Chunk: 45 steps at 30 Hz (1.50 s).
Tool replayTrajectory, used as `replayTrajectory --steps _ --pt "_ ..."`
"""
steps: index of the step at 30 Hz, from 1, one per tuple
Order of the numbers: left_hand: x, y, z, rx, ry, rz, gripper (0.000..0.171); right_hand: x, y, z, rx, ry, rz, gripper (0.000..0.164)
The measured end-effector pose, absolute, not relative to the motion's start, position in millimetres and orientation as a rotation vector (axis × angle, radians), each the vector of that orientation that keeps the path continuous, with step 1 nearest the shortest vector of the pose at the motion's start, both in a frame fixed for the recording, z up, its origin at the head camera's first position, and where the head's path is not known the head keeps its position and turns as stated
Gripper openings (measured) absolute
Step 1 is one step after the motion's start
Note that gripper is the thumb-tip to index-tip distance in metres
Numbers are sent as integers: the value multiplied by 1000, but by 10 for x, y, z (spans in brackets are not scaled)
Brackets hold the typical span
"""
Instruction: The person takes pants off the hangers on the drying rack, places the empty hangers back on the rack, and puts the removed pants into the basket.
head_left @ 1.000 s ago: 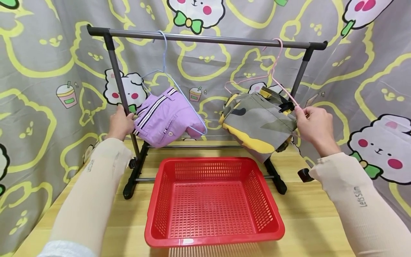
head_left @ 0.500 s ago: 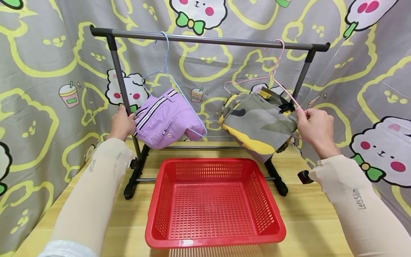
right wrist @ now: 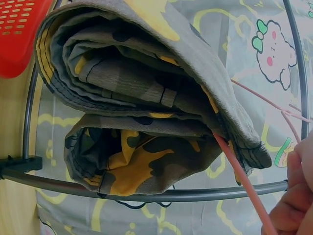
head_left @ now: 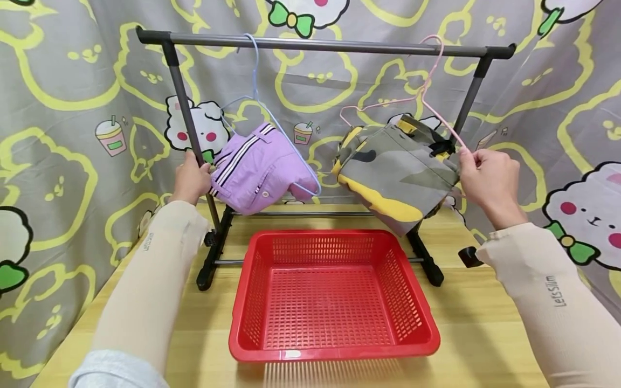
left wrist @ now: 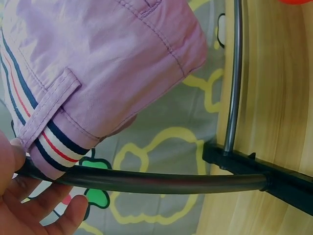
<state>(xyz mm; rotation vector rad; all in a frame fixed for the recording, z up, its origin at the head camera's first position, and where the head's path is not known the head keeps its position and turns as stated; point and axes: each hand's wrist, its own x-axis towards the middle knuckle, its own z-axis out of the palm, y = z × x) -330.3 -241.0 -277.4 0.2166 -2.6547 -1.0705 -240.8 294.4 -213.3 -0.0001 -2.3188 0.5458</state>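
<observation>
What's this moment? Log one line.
left hand: by purple pants; right hand: pinches pink hanger; camouflage pants: on same hanger; basket: on table

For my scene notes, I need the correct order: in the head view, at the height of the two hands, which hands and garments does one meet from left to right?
Left hand → purple garment → camouflage garment → right hand.

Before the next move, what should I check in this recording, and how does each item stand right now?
1. Blue hanger hooked on the top rail: ok.
2. Pink hanger hooked on the top rail: ok.
3. Right hand pinching the pink hanger: ok.
4. Lilac pants hanging level: not ok, they slant.
5. Left hand's grip on the lilac pants: cannot tell; the rack's left post is there too.
6. Red basket upright: ok.
</observation>
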Motion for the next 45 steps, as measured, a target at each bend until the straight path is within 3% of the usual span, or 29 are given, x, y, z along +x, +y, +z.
replayTrajectory --steps 8,26,45 --pt "-3321 -2371 -2761 230 -2660 -1062 40 -2383 2983 -2097 -7 -2317 540 54" --pt "-3292 -2391 -2765 204 -2657 -1080 48 -2295 2974 -2058 13 -2234 577 53" --pt "-3251 -2373 -2777 195 -2643 -1074 40 -2232 3046 -2086 82 -2146 492 47"
